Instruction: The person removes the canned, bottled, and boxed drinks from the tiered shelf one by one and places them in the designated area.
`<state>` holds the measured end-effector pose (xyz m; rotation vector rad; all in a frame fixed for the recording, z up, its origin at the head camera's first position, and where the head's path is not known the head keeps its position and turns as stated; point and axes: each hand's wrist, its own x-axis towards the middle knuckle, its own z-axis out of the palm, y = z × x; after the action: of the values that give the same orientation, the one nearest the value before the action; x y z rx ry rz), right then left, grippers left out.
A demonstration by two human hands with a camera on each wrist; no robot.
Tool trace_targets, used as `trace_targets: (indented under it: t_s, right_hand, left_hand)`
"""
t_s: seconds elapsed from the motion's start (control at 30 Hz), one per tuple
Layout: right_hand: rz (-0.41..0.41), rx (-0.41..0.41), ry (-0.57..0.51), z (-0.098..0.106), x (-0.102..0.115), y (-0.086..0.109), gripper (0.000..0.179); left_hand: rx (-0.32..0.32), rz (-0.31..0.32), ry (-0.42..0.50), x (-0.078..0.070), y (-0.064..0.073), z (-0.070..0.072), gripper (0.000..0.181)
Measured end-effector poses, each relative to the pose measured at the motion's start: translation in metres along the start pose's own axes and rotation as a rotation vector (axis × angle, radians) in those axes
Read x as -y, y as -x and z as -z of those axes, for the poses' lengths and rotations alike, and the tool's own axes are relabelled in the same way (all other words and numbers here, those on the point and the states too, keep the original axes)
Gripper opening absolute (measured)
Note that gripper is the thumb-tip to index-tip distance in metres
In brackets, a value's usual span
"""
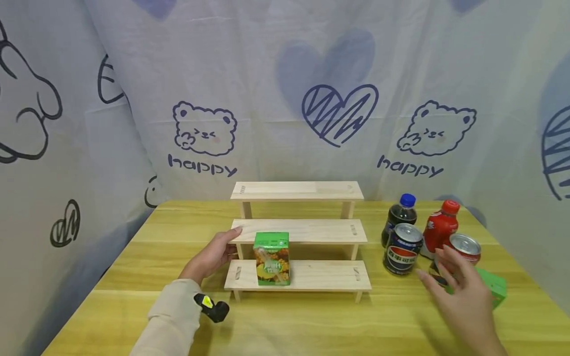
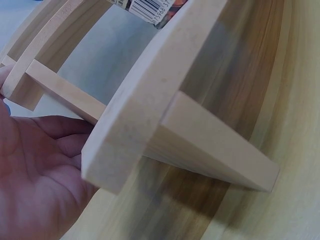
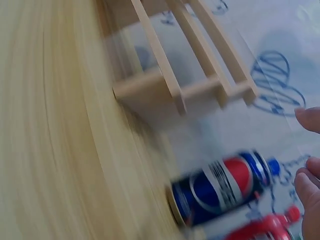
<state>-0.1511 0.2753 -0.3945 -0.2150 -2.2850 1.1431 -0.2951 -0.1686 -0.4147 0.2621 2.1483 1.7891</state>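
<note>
A three-tier wooden display rack [image 1: 298, 230] stands on the table. My left hand [image 1: 213, 254] grips the left end of its middle board, thumb on top and fingers lower down by the side support. In the left wrist view the palm [image 2: 35, 170] faces the rack's end. A green juice carton [image 1: 272, 259] stands upright on the lowest board, left of centre. My right hand [image 1: 465, 299] hovers at the right with thumb and fingers apart, holding nothing. It partly covers a second green carton [image 1: 492, 287], a red-topped can [image 1: 465, 247] and a dark can beneath its fingers.
Left of the right hand stands a blue Pepsi can [image 1: 403, 249]. Behind it are a dark cola bottle with a blue cap [image 1: 401, 215] and a red bottle [image 1: 441, 227]. A printed curtain [image 1: 267, 99] hangs behind the table [image 1: 169, 237].
</note>
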Motion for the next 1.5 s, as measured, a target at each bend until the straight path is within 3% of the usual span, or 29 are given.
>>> trace_targets:
  t_s: [0.17,0.27,0.47,0.67,1.13,1.5]
  right_hand:
    - [0.158,0.071,-0.103,-0.034,0.016,0.005,0.068]
    - [0.213,0.134,-0.166,-0.056,0.028,0.009,0.066]
    - [0.256,0.292,-0.321,-0.099,0.051,0.019,0.067]
    - [0.284,0.371,-0.386,-0.133,0.072,0.029,0.067]
    - [0.254,0.423,-0.45,-0.178,0.105,0.04,0.079]
    - [0.244,0.388,-0.387,-0.187,0.115,0.041,0.078]
  left_hand:
    - [0.002,0.003,-0.001,0.0,-0.001,0.0,0.069]
    - [-0.003,0.004,0.003,0.001,-0.001,0.0,0.069]
    - [-0.004,0.007,0.009,0.0,-0.001,0.0,0.069]
    - [0.016,-0.004,0.018,0.001,-0.001,-0.001,0.067]
    - [0.012,-0.001,0.006,-0.001,0.0,-0.001,0.068]
    - [0.007,0.003,0.007,-0.001,0.001,0.0,0.066]
